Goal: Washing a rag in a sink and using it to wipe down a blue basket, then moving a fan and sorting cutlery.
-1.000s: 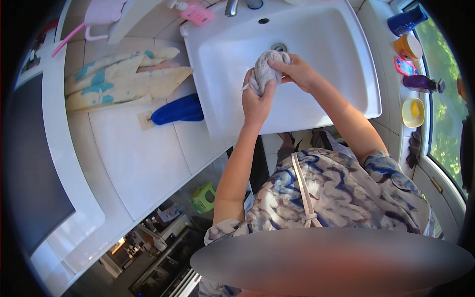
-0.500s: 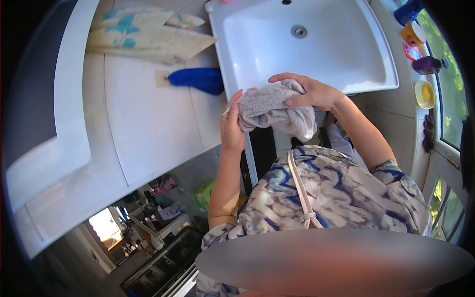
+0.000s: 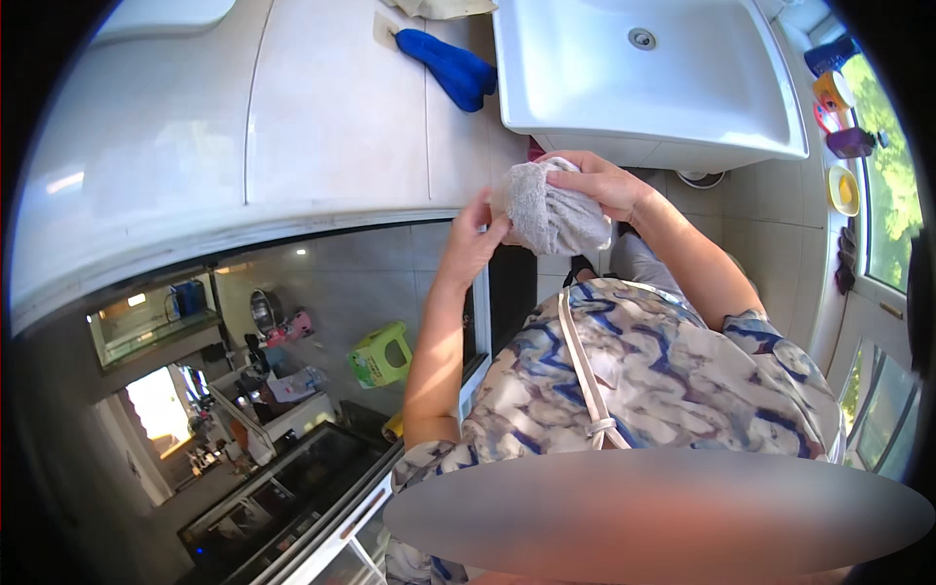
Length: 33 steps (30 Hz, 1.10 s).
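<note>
A light grey towel, fluffy and bunched into a rounded bundle, is held between both hands in front of my chest. My right hand grips it from the upper right, with the thumb on its top. At its left side my left hand has curled fingers on the towel's edge; the fingertips are slightly blurred. Just beyond the towel is the front edge of a white washbasin, whose drain shows near the top of the view.
A blue cloth hangs on the tiled wall left of the basin. Bottles and tubs, among them a purple bottle and a yellow dish, line the window sill at right. A green container stands beyond the doorway at lower left.
The view has turned, so the basin sits higher and farther right, and more of the doorway room shows. The towel has gone from spread and drooping to a compact bundle.
</note>
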Available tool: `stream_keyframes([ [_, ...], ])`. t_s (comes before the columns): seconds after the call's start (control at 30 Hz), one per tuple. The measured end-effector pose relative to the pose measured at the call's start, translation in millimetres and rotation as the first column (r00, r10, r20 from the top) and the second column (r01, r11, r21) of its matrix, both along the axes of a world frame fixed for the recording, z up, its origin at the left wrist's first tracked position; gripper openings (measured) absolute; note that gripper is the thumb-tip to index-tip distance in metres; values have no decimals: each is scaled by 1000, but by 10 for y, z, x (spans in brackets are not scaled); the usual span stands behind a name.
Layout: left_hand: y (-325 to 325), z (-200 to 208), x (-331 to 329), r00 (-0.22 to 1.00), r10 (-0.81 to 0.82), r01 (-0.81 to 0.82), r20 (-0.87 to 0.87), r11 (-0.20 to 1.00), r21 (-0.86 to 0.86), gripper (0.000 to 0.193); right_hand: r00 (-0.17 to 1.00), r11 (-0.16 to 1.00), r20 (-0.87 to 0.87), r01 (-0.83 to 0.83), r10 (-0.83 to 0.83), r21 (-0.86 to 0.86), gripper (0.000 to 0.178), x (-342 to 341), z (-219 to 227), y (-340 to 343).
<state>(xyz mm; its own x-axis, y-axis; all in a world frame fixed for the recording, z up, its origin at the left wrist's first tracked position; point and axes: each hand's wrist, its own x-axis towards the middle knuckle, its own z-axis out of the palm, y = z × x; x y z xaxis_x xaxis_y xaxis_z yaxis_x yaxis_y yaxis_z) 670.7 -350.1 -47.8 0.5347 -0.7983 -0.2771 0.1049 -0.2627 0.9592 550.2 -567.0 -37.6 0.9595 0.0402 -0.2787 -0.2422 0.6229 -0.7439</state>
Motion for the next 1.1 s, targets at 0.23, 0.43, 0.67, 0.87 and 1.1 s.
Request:
stream_keyframes([
  [0.23, 106, -50, -119, 962, 267, -248, -63, 944, 217, 37, 996, 998, -65, 63, -63, -6, 45, 122, -69, 27],
  [0.43, 307, 239, -89, 621, -59, -348, 781, 872, 343, 41, 1000, 758, 31, 21, -1, -652, 47, 149, -403, 75],
  [0.67, -72, 307, -322, 879, 286, -369, 380, 915, 165, 32, 727, -376, -618, -506, 298, -776, 35, 149, -817, 535],
  [0.87, -445, 404, -932, 893, 184, -233, 411, 970, 70, 16, 723, -16, -376, -451, 580, -892, 24, 181, -703, 959],
  [1.1, -8, 341, -1211, 988, 149, -150, -37, 988, -37, 31, 868, 697, -272, -495, 415, -518, 32, 321, -101, 1162],
])
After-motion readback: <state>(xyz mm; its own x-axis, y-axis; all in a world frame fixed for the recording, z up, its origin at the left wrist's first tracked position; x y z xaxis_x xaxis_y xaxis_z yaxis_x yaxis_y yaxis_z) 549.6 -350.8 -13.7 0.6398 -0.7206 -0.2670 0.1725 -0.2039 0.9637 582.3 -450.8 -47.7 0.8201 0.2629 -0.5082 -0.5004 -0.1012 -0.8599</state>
